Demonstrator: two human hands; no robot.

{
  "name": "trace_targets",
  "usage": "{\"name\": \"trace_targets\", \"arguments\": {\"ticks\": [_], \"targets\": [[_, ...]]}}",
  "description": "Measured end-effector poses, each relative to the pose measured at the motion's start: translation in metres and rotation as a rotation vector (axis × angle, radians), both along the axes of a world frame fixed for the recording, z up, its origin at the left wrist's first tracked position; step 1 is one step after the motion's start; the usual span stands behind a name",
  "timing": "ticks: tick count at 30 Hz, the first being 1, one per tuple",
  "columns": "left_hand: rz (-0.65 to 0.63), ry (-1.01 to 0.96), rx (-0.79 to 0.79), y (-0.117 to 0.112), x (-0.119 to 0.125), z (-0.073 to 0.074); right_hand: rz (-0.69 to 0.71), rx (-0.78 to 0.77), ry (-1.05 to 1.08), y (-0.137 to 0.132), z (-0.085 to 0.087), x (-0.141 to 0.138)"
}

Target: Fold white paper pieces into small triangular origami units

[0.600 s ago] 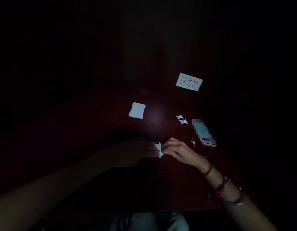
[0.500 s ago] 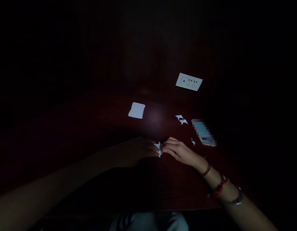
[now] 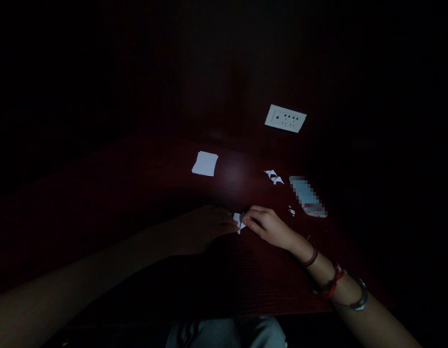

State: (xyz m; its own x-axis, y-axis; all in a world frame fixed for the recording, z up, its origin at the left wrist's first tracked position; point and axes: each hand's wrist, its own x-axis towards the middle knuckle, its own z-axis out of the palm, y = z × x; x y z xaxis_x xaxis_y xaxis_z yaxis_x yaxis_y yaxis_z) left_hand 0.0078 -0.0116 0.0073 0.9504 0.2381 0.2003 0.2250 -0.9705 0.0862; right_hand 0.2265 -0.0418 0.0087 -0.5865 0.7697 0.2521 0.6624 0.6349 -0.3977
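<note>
A small piece of folded white paper [image 3: 239, 223] lies on the dark red table between my two hands. My left hand [image 3: 213, 226], in deep shadow, reaches in from the left with its fingertips on the paper's left side. From the right, my right hand [image 3: 264, 223] pinches the paper's right edge between thumb and fingers. Bracelets and a watch-like band circle the right wrist and forearm. The paper has pointed corners and a visible fold; part of it is hidden under the fingers.
A stack of square white paper [image 3: 205, 163] lies farther back. To the right are folded paper shapes [image 3: 274, 177], tiny paper scraps [image 3: 291, 210] and a phone [image 3: 308, 197]. A white socket panel [image 3: 285, 119] sits behind. The table's front edge [image 3: 300, 314] is near my knees.
The folded paper between my hands has changed shape: its top looks flatter and less spiky. Both hands stay close to the same spot, with a slight shift of the whole view.
</note>
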Motion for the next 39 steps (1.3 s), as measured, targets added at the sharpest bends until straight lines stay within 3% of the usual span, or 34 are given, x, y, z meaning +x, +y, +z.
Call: {"name": "trace_targets", "arguments": {"ticks": [39], "targets": [[0.016, 0.028, -0.005, -0.0027, 0.0081, 0.0007, -0.029, -0.033, 0.018, 0.0056, 0.0017, -0.0026]]}}
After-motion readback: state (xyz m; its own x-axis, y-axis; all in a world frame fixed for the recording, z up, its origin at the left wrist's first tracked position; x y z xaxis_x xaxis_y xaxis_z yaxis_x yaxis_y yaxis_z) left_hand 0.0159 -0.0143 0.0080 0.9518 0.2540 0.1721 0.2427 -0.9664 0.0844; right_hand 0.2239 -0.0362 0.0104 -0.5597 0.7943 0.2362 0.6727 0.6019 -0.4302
